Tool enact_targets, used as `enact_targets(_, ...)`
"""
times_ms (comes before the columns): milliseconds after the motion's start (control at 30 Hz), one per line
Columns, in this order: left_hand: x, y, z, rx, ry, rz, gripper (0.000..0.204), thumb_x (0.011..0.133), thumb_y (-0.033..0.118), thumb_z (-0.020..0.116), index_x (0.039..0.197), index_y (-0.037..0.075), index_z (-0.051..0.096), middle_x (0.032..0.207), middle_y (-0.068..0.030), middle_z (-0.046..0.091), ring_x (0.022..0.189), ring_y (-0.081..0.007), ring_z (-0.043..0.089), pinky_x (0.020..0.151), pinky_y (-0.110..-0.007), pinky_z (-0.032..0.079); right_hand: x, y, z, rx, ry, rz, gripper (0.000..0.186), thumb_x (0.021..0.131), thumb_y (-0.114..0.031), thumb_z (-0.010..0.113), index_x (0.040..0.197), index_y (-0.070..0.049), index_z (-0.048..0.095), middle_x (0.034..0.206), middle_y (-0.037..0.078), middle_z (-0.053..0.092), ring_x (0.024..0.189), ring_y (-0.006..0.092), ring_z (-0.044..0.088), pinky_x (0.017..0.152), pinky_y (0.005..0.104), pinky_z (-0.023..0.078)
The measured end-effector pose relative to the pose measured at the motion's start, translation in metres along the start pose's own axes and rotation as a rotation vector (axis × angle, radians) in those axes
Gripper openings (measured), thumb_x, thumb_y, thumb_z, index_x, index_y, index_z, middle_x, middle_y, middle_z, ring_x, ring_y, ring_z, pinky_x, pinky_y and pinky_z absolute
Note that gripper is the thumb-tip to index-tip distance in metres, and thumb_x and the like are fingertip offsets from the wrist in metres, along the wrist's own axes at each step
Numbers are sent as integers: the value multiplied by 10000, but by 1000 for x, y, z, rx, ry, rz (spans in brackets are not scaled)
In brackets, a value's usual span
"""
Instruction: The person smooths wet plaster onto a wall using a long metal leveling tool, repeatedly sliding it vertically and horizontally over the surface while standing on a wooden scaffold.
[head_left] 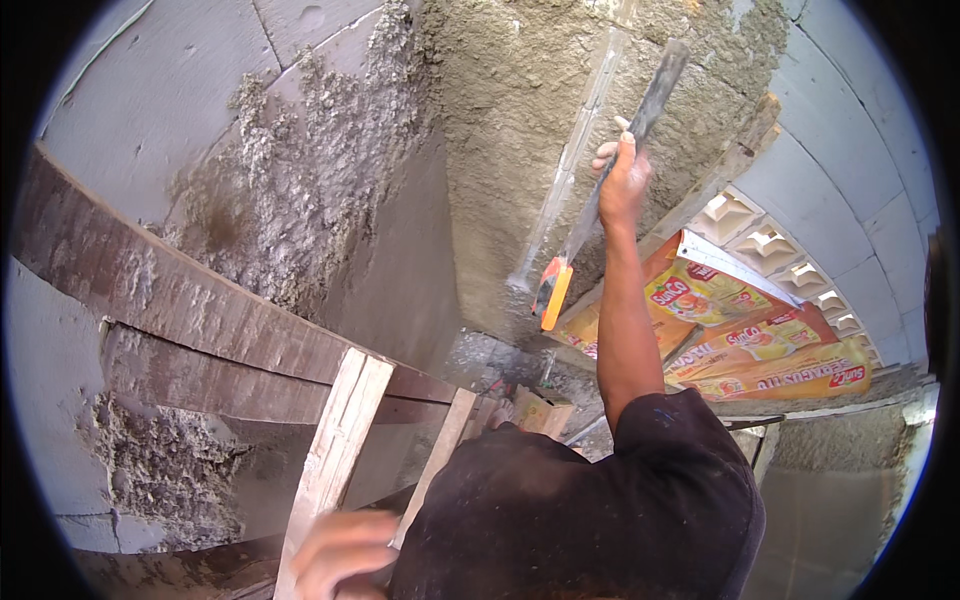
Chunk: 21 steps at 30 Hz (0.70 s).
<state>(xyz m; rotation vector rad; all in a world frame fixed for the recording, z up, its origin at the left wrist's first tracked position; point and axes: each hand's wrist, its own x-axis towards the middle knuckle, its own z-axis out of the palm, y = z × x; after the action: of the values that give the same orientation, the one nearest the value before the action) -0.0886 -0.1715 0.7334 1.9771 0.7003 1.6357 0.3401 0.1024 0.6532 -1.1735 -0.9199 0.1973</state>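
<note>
My right hand [624,180] is raised on an outstretched arm, closed around a long, flat dark metal bar [655,95] that has an orange, yellow and black piece [556,296] at its lower end. The bar is held over rough, wet-looking grey render [500,120], beside a long pale strip [574,150] set in it; whether the bar touches the render I cannot tell. My left hand [340,550] is low at the left, blurred, with bent fingers, in front of an upright pale timber [345,420]; whether it grips anything is unclear.
Curved-looking wooden planks [200,300] cross the left wall of grey blocks [160,100] and patchy mortar. At right are pale blocks [850,150], vent blocks [770,250] and orange printed sheeting [750,380]. Below, beyond my dark shirt, lies rubble [490,355] with more timber [440,440].
</note>
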Motion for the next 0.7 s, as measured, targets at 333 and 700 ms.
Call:
enact_targets(333, -17, -206, 186, -388, -525, -793, 435, 856, 263, 730, 1171, 11, 568, 1107, -138, 619, 1028, -229, 616, 875, -354, 505, 17, 28, 16, -117, -12, 93, 452, 1025, -372, 409, 1226, 5, 558, 779, 67, 604, 584, 132, 608, 509, 278, 502)
enact_targets(700, -6, -291, 352, 62, -223, -697, 482, 805, 324, 746, 1094, 0, 537, 955, -206, 624, 928, -410, 580, 814, -486, 451, 57, 33, 26, -190, 45, 76, 385, 1007, -295, 444, 1135, 40, 586, 734, 93, 616, 569, 171, 645, 491, 310, 496)
